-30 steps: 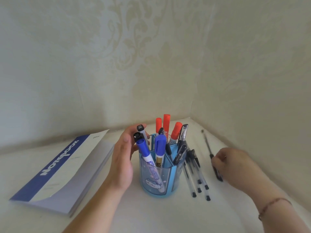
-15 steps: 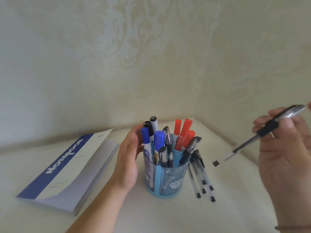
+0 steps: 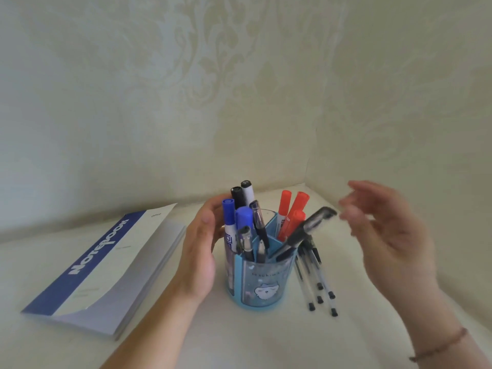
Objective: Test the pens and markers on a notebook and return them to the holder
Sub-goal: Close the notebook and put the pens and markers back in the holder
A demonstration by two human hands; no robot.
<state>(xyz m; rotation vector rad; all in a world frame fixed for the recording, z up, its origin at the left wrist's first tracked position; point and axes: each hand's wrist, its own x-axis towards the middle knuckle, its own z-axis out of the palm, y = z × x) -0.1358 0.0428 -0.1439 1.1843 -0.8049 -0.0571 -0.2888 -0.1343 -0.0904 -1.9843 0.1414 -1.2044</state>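
Observation:
A translucent blue pen holder [image 3: 262, 282] stands mid-table, packed with blue, black and red markers and several pens. My left hand [image 3: 198, 249] curls round its left side, fingers reaching behind it. A dark pen [image 3: 303, 231] leans out of the holder's right compartment, slightly blurred. My right hand [image 3: 386, 230] hovers to the right of that pen, fingers spread and empty. The closed notebook [image 3: 106, 265], blue and white, lies to the left.
Several clear pens with black caps [image 3: 318, 282] lie on the table just right of the holder. Wallpapered walls meet in a corner behind [image 3: 306, 179]. A bracelet [image 3: 439, 347] is on the right wrist.
My right hand brought the dark pen down from the upper right into the holder and let it go. The left hand stayed on the holder.

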